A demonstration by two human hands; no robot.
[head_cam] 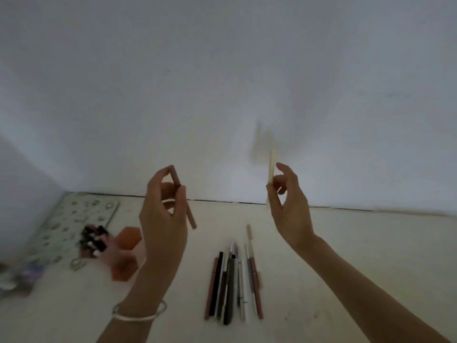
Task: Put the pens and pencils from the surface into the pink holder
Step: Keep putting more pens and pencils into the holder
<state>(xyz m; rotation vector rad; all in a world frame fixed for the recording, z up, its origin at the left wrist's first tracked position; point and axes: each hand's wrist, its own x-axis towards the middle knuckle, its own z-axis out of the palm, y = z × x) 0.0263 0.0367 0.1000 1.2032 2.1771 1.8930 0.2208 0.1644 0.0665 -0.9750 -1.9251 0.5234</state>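
Note:
My left hand (pixel 163 214) is raised above the surface and grips a brown pencil (pixel 191 216) that slants down to the right. My right hand (pixel 288 201) is also raised, pinching a pale cream pencil (pixel 271 167) held nearly upright. Several pens and pencils (pixel 233 283) lie side by side in a bundle on the pale surface between my forearms. The pink holder (pixel 123 253) lies blurred at the left, partly behind my left wrist, with dark and white items (pixel 95 240) at its mouth.
A patterned flat case or mat (pixel 76 216) lies at the far left against the wall. Blurred purple and white objects (pixel 22 278) sit at the left edge. A white wall rises straight behind the surface. A silver bangle (pixel 138 314) circles my left wrist.

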